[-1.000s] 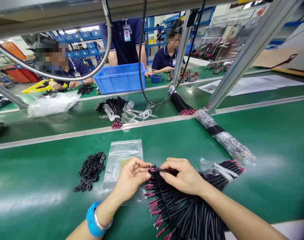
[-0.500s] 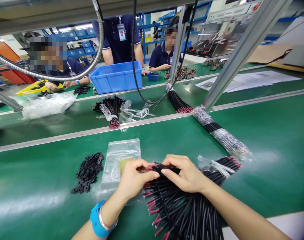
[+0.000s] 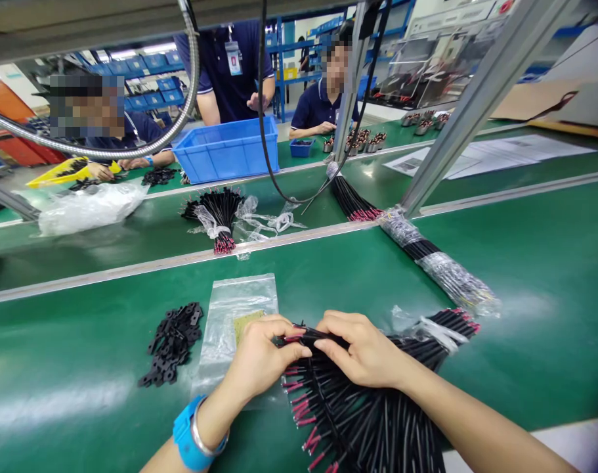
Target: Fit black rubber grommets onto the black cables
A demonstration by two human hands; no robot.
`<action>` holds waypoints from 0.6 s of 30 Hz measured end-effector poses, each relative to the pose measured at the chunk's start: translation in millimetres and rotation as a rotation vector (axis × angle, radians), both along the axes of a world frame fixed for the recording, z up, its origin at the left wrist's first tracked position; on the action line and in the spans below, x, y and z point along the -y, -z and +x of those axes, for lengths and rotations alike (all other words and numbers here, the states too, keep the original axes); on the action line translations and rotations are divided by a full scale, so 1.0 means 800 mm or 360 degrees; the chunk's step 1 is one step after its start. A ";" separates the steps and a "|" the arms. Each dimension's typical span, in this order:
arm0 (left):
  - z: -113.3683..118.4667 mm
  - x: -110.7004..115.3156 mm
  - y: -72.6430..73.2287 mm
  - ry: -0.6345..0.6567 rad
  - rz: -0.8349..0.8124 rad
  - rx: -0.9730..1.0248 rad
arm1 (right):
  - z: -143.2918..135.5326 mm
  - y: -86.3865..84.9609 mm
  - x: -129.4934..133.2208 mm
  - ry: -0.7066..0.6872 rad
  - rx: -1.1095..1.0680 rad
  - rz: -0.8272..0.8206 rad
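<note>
The left hand [image 3: 262,358] has drawn closer to the right hand [image 3: 362,348] since a second ago, both pinching thin black wires [image 3: 312,336] at the far edge of a smooth, fanned bundle [image 3: 377,420] on the glossy counter [image 3: 82,341], seemingly working the red tips [image 3: 293,338], which calls for a steady grip, beside a crinkly clear bag [image 3: 220,315] and flat, holed black pieces [image 3: 173,341].

Bright, whitish light covers the green table [image 3: 338,269], leaving milky glare at its left and right. Small highlights glint on the clear bag [image 3: 222,328]. The black cables [image 3: 377,420] look fairly crisp; the beam [image 3: 106,26] overhead is soft. Wide-angle stretch slants the posts [image 3: 486,105], and the right edge darkens.
</note>
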State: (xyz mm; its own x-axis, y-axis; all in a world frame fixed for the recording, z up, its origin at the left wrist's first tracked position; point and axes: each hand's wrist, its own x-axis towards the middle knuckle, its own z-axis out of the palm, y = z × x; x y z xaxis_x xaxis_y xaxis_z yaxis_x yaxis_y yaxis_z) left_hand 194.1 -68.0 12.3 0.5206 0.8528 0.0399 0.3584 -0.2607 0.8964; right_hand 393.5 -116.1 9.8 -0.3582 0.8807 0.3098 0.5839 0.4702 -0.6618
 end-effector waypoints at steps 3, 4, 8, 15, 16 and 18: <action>-0.001 0.001 -0.001 0.0003 0.0049 -0.0037 | -0.001 0.002 0.000 -0.0011 0.0027 -0.0005; 0.000 0.001 -0.001 0.0009 0.0060 -0.0047 | -0.002 0.003 0.000 -0.0014 0.0033 -0.0002; 0.002 0.003 0.000 0.0142 0.0092 -0.0073 | -0.004 0.006 0.001 -0.0077 0.0013 0.0026; 0.009 0.008 0.011 0.0008 0.0011 -0.0025 | 0.000 0.009 -0.004 -0.0006 -0.0116 -0.0042; 0.010 0.009 0.012 -0.0012 0.0001 -0.0011 | 0.001 0.010 -0.006 0.0002 -0.0128 -0.0069; 0.013 0.011 0.015 -0.0022 -0.0012 0.0018 | 0.002 0.012 -0.008 0.0016 -0.0148 -0.0121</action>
State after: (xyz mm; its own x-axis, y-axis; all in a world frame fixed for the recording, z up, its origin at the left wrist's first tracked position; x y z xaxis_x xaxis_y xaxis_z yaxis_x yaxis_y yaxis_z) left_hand 204.3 -76.8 0.6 0.5084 0.8603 0.0393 0.3516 -0.2490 0.9024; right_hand 395.4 -109.5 -0.1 -0.3219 0.9064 0.2736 0.5227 0.4110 -0.7469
